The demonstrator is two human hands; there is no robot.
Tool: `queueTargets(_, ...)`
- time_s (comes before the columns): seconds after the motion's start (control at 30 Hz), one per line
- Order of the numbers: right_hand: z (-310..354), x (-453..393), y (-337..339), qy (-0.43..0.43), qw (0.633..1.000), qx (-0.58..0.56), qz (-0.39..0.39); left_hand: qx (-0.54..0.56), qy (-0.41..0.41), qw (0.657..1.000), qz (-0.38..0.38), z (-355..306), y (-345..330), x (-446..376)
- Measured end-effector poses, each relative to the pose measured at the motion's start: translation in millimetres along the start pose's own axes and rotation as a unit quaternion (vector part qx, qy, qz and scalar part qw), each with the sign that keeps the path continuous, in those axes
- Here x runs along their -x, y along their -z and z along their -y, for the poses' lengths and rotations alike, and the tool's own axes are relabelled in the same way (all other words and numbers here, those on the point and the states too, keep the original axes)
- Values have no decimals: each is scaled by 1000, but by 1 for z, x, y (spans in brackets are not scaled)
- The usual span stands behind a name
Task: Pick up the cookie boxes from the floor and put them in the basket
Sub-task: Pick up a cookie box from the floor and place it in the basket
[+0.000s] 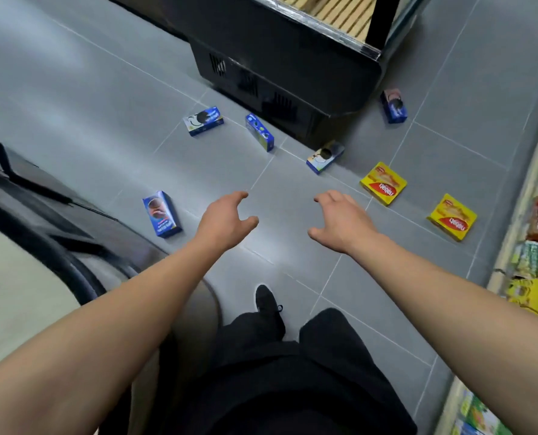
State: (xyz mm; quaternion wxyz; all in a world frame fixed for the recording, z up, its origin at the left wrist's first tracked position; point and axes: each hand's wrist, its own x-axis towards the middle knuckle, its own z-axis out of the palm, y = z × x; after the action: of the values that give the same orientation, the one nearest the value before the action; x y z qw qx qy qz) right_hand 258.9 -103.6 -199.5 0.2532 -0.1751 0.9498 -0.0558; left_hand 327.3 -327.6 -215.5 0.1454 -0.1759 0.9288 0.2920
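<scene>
Several cookie boxes lie scattered on the grey tiled floor. A blue box lies nearest, left of my left hand. Further off lie more blue boxes, and one to the right of the black cabinet. Two yellow boxes lie to the right of my right hand. Both hands are stretched out above the floor with loosely curled fingers and hold nothing. A dark rounded shape at the left edge may be the basket; it is blurred.
A black display cabinet stands ahead, its corner close to the middle blue boxes. A shelf of packaged goods runs along the right edge. My black trousers and shoe are at the bottom centre.
</scene>
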Motion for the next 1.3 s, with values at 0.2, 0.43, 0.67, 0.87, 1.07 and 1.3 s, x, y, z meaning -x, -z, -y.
queueTargets(0.2, 21, -102, 33, 12, 1000, 7, 13, 5, 17, 1000, -7, 15, 43, -88)
queueTargets(0.43, 34, -257, 58, 38, 998, -11, 41, -5, 56, 998, 9, 26, 76, -221)
queueTargets(0.67, 50, -409, 83, 46, 994, -2, 102, 4, 90, 995, 46, 33, 96, -357)
queueTargets(0.87, 60, -512, 70, 39, 988, 1, 147, 29, 105, 992, 63, 60, 88, -458)
queueTargets(1.07, 82, -607, 24, -14, 985, -20, 168, 55, 91, 990, 87, 120, 59, -553)
queueTargets(1.3, 90, -711, -67, -86, 979, -69, 173, 57, 81, 991, 86, 194, -3, -653)
